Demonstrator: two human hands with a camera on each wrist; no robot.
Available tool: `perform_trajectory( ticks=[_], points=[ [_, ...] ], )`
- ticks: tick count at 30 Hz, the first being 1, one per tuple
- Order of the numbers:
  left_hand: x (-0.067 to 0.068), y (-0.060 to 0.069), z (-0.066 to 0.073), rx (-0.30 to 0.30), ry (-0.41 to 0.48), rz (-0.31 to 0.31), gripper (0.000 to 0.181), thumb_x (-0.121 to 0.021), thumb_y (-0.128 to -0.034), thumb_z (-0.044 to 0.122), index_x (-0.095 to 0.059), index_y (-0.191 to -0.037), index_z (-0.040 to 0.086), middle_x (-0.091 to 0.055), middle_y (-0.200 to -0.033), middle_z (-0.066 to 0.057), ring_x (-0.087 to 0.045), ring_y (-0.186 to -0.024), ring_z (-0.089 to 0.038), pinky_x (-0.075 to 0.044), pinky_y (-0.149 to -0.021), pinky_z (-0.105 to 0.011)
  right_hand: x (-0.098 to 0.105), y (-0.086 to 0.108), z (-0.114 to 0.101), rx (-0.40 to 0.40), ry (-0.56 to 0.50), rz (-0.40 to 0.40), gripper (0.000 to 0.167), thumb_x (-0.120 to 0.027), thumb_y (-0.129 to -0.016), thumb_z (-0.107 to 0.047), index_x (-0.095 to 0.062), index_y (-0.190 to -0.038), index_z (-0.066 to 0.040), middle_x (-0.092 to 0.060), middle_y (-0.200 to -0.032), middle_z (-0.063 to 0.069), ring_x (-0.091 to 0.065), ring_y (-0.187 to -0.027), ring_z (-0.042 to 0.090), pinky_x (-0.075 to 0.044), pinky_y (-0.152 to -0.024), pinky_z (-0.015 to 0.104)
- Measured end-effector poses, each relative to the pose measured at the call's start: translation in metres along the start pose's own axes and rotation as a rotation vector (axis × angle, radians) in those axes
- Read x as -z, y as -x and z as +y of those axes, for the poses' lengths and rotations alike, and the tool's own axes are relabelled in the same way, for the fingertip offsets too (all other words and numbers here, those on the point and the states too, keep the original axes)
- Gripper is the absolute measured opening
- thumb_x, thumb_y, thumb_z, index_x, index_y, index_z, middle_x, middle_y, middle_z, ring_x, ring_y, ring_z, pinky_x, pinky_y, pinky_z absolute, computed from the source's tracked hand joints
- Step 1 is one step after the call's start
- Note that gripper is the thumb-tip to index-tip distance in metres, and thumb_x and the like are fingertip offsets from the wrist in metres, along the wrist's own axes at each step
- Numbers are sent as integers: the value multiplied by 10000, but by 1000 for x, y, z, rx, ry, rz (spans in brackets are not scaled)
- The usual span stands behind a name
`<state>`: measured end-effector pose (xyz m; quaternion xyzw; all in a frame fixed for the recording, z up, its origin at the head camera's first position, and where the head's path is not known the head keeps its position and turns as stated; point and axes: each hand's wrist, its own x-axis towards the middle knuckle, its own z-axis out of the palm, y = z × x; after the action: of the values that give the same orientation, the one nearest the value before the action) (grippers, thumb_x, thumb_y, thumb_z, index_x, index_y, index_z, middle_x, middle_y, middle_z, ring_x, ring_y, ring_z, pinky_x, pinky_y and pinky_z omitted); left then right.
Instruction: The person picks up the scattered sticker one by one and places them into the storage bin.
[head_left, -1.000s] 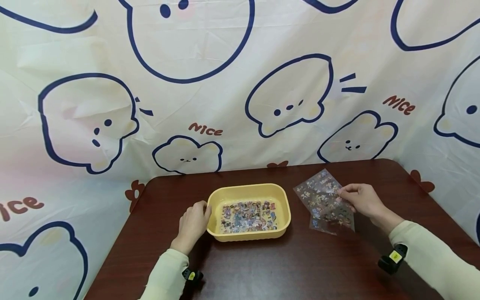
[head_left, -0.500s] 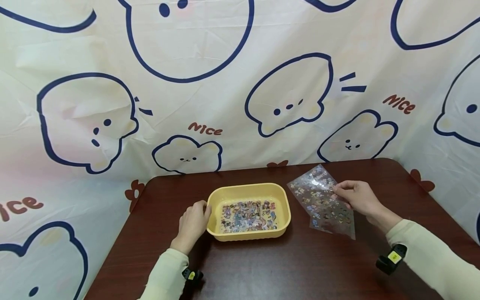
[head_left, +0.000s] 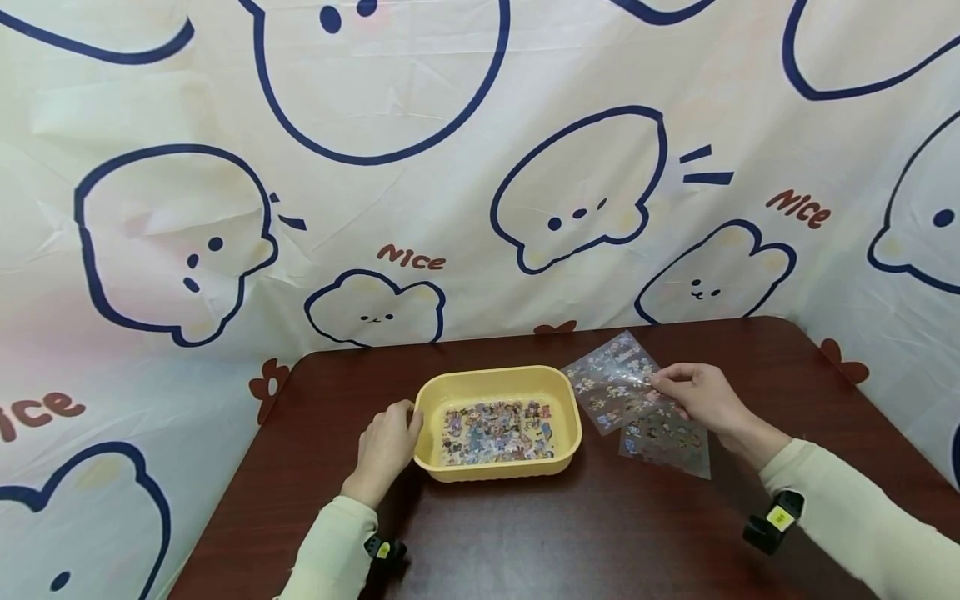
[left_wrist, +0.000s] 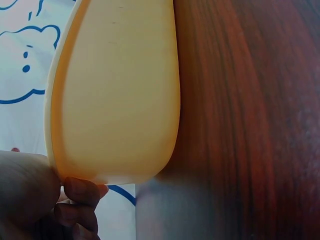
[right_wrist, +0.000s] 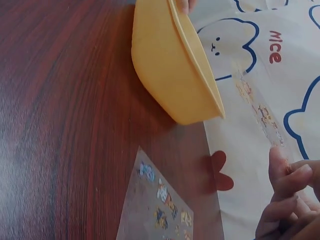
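My left hand [head_left: 384, 450] grips the left end of a yellow plastic basin [head_left: 498, 475] by its rim. In the left wrist view the basin's side wall [left_wrist: 117, 100] fills the upper left, with curled fingers [left_wrist: 82, 192] at its end. Many small colourful cutout stickers [head_left: 495, 433] lie flat in the basin. My right hand [head_left: 708, 400] pinches a clear sticker sheet [head_left: 611, 379] just right of the basin. The right wrist view shows that sheet [right_wrist: 260, 110] raised and nearly edge-on. A second clear sticker sheet [head_left: 667, 450] lies on the table below it, partly covered.
The dark brown wooden table [head_left: 570, 542] carries everything. Behind it and at both sides hangs a pale cloth [head_left: 465, 208] with blue cartoon outlines, close to the table's back edge. Each wrist wears a black strap-on camera [head_left: 776, 521].
My right hand has moved left with its sticker sheet towards the basin, uncovering more of the sheet below. My left hand and the basin have stayed in place.
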<state>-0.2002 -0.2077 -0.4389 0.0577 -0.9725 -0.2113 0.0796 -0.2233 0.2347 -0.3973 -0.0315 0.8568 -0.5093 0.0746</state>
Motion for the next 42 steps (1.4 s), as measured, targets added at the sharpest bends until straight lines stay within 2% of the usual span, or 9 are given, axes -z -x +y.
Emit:
perform_trajectory(
  ticks=[9,21,35,42],
  points=[
    [-1,-1,-1,-4,-4,2,290,-569,-1017,260,-712,-1120,29,-749,-955,-178,-694,-739,-300,-518,-634,-485,-14,0,-7,-5,-46,-52,388,-581,-1034,-300,-642,-1201,45,-659,-783,-73,-442,-488,53,-419,-482,290],
    [0,0,0,4,-8,-5,295,-567,-1020,261,-711,-1125,26,-750,-952,-174,-690,-729,-286,-520,-632,-474,-34,-1,-15,19,-86,-117,341,-577,-1035,-256,-624,-1181,49,-769,-868,-35,-446,-481,52,-390,-480,255],
    [0,0,1,1,-7,-1,291,-570,-1019,260,-712,-1121,27,-750,-958,-178,-690,-729,-290,-515,-622,-475,-58,-3,-22,-17,-114,-147,279,-593,-1023,-239,-639,-1142,9,-758,-886,-49,-444,-492,46,-391,-493,234],
    [-1,-1,0,0,-12,2,277,-570,-1015,255,-714,-1096,32,-747,-940,-174,-688,-728,-299,-514,-627,-486,-69,-5,-24,-51,-139,-158,255,-589,-1021,-213,-639,-1138,8,-713,-830,-59,-447,-497,51,-398,-506,233]
  ],
)
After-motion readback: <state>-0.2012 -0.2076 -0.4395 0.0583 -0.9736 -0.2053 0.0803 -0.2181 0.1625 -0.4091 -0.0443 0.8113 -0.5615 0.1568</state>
